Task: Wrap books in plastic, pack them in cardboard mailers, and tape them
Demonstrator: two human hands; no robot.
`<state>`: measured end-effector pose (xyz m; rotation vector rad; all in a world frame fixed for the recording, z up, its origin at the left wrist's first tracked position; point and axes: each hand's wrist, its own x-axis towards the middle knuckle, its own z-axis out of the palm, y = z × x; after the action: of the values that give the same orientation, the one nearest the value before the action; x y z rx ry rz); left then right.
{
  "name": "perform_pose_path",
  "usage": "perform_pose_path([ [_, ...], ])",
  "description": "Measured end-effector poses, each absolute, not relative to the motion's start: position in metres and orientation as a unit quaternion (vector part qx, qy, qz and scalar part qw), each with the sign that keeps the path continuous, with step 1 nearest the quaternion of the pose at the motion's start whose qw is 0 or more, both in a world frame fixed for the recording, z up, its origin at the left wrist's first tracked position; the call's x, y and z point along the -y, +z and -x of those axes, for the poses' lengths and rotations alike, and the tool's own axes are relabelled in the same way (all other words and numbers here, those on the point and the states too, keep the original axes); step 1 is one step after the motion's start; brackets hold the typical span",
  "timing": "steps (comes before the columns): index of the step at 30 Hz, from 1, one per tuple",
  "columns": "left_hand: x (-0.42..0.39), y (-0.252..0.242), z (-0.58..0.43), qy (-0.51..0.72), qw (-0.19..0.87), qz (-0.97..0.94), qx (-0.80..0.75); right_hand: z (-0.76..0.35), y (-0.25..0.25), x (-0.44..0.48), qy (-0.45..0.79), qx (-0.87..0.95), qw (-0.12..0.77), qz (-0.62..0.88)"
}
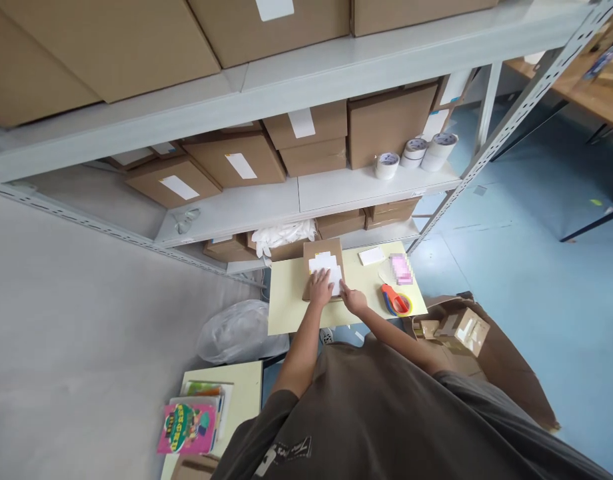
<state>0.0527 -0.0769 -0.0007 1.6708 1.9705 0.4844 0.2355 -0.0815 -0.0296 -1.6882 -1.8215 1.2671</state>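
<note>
A small cardboard box (pixel 309 255) rests on the pale yellow table (pixel 285 313). Overlapping white labels (pixel 326 261) cover much of its top face. My left hand (pixel 321 287) lies on these labels with its fingers stretched out. At the box's right edge, close to the lower corner of the labels, is my right hand (pixel 354 300). Its fingers are curled in, and what they pinch, if anything, is too small to tell. Right of the box are an orange tape dispenser (pixel 395 300), a white stack of paper (pixel 371 256) and a blurred pink packet (pixel 401 269).
Grey metal shelving (pixel 266 207) ahead holds cardboard boxes (pixel 311 127), tape rolls (pixel 387 165) and white gloves (pixel 284 235). A large open carton (pixel 516 373) with boxes stands at right. Left are a plastic bag (pixel 241 330) and books (pixel 189 427) on another table.
</note>
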Motion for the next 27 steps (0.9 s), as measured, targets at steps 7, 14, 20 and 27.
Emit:
perform_pose_path([
  [7,0.069,-0.012,-0.044,0.128,0.301,-0.602,-0.728,-0.249,-0.031,0.085,0.426,0.655,0.191,0.594],
  [14,0.071,-0.013,-0.027,0.154,0.334,-0.597,-0.714,-0.215,-0.025,0.095,0.478,0.608,0.233,0.59],
  [20,0.083,-0.011,0.02,0.206,0.351,-0.597,-0.692,-0.163,-0.028,0.133,0.468,0.584,0.299,0.592],
  [27,0.104,-0.016,0.093,0.307,0.416,-0.522,-0.679,-0.102,-0.018,0.16,0.439,0.664,0.311,0.519],
])
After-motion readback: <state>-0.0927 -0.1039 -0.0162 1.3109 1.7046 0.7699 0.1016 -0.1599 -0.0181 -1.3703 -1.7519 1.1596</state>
